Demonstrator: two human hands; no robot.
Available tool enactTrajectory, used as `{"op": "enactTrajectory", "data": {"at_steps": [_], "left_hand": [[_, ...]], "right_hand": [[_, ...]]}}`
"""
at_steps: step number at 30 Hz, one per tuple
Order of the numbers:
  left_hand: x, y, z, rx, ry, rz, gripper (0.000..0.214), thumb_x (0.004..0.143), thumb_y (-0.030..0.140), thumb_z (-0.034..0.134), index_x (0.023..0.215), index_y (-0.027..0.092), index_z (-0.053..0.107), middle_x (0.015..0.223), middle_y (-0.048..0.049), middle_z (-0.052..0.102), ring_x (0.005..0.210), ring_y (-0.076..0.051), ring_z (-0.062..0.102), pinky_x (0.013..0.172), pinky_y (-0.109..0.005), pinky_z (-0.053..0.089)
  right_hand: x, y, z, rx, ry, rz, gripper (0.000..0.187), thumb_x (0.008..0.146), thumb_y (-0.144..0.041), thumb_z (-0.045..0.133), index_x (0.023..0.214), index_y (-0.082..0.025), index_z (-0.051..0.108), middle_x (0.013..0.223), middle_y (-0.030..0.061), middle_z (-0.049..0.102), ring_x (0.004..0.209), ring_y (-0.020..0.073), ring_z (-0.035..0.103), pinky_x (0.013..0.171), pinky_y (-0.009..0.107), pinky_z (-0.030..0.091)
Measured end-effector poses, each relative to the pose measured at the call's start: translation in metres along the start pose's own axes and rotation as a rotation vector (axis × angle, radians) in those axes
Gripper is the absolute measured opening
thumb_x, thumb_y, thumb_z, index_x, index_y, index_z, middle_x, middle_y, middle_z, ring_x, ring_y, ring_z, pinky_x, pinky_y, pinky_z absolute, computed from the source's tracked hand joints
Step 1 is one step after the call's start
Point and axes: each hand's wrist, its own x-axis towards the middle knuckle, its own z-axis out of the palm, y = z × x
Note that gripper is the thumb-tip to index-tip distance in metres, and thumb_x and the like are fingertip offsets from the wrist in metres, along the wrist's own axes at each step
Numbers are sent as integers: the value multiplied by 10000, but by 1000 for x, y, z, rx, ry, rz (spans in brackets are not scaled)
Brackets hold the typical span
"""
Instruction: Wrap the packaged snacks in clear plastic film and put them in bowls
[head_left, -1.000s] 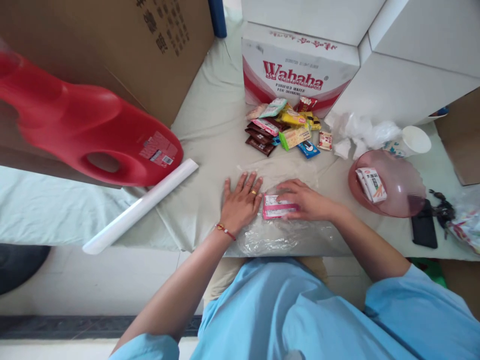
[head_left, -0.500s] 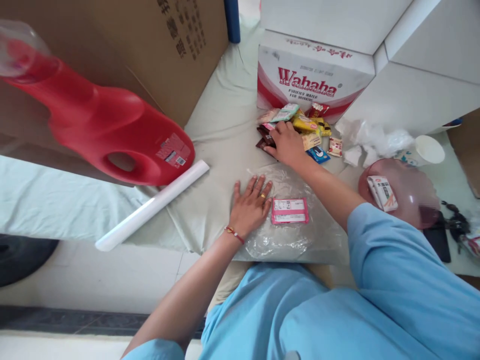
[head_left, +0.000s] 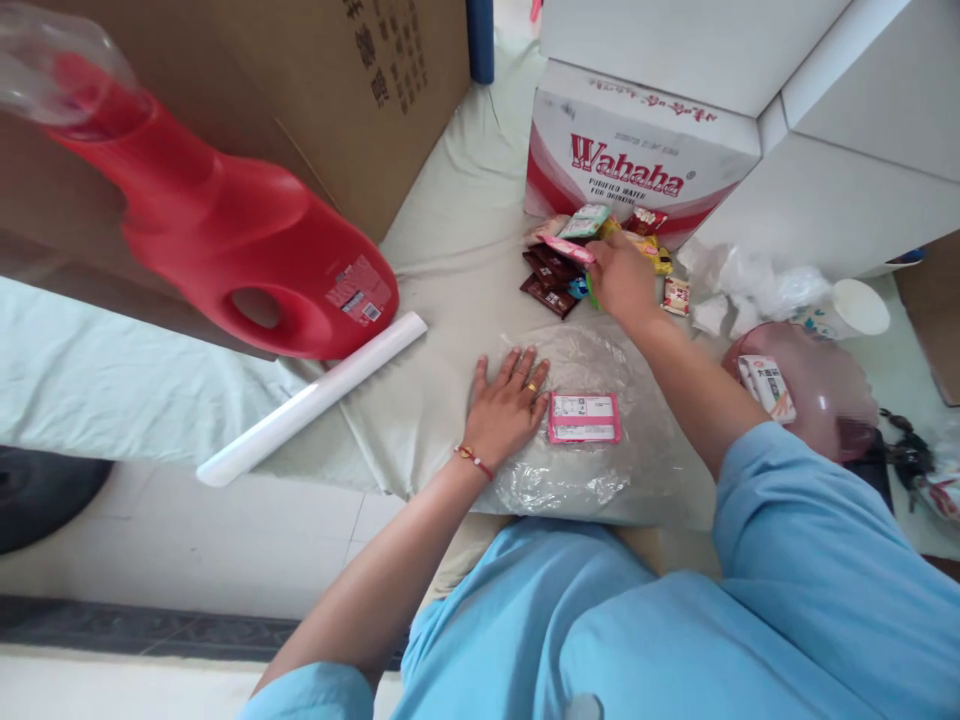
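My left hand (head_left: pixel 508 402) lies flat with fingers spread on the edge of a clear plastic sheet (head_left: pixel 592 470) on the cloth-covered surface. A pink snack packet (head_left: pixel 584 417) rests on the sheet just right of that hand. My right hand (head_left: pixel 619 274) reaches into the pile of snack packets (head_left: pixel 555 280) in front of the Wahaha box (head_left: pixel 637 165). Its fingers are closed on a packet from the pile; a green edge shows under the hand and a pink packet (head_left: pixel 566 249) lies at the fingertips.
A big red jug (head_left: pixel 225 240) lies at the left before a brown cardboard box (head_left: pixel 337 90). A white roll (head_left: pixel 311 400) lies beside it. At right sit a pink bowl (head_left: pixel 817 400) holding a small carton, a paper cup (head_left: pixel 859 305), crumpled tissue (head_left: pixel 750 275), and white boxes (head_left: pixel 847 130).
My right hand left the pink packet on the plastic sheet, reached to the snack pile, and has shifted right within it. My left hand stayed flat.
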Motion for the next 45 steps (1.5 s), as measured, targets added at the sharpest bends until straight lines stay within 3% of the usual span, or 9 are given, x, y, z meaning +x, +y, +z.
{"op": "enactTrajectory", "data": {"at_steps": [3,6,10,14,19,24,30,40,45], "left_hand": [[0,0,0,-7,0,-2,548,1098,442,333,1614,302,452,1731,-55,361,1623,-280,299,1327,-666,67],[0,0,0,-8,4,4,554,1096,438,333,1617,292,450,1731,-66,360,1618,-292,309,1321,-680,80],[0,-1,1,-8,5,9,550,1086,409,351,1616,305,453,1728,-66,369,1617,-301,312,1317,-686,85],[0,-2,2,15,-6,10,562,1081,394,343,1627,295,434,1731,-68,360,1622,-296,300,1315,-686,82],[1,-1,2,39,-20,7,568,1079,412,336,1630,307,427,1737,-62,346,1622,-296,300,1310,-689,88],[1,1,1,52,-34,-5,572,1072,414,351,1629,309,428,1736,-64,349,1622,-298,299,1311,-684,96],[0,2,0,64,-19,-5,565,1083,408,320,1627,301,429,1733,-60,354,1617,-282,311,1309,-680,107],[2,3,-1,46,-26,-6,578,1078,436,321,1630,302,426,1733,-84,355,1618,-301,309,1297,-703,131],[1,0,-2,62,-30,-1,582,1076,359,290,1637,270,416,1749,-94,313,1617,-302,314,1290,-696,166]], "right_hand": [[-35,13,-27,196,127,-95,361,1061,-404,490,1246,-195,720,1155,142,680,1055,293,637,930,447,542],[-100,21,-44,371,128,-225,320,1052,-393,549,1282,-244,714,1139,111,701,1048,270,673,918,429,566],[-190,22,-38,442,35,-345,334,1054,-270,535,1352,-271,685,1206,114,698,1057,238,687,887,391,585],[-231,23,-28,348,-115,-471,363,1036,-213,538,1371,-250,672,1280,137,690,1083,264,642,916,449,574],[-219,13,-37,310,-242,-418,502,972,-453,693,1416,-224,642,1454,166,599,1229,338,546,1055,551,491],[-198,-15,-22,228,-307,-410,771,903,-493,783,1563,-211,501,1509,176,568,1454,395,404,1203,624,344],[-203,-28,-12,127,-361,-376,731,891,-356,807,1550,-253,510,1428,183,612,1435,405,433,1216,704,262],[-200,-19,-15,189,-264,-413,679,886,-318,763,1522,-238,541,1364,179,605,1391,379,443,1232,632,270],[-196,-16,-2,246,-326,-436,662,899,-301,740,1526,-227,540,1402,175,597,1431,370,427,1237,635,272]]}}
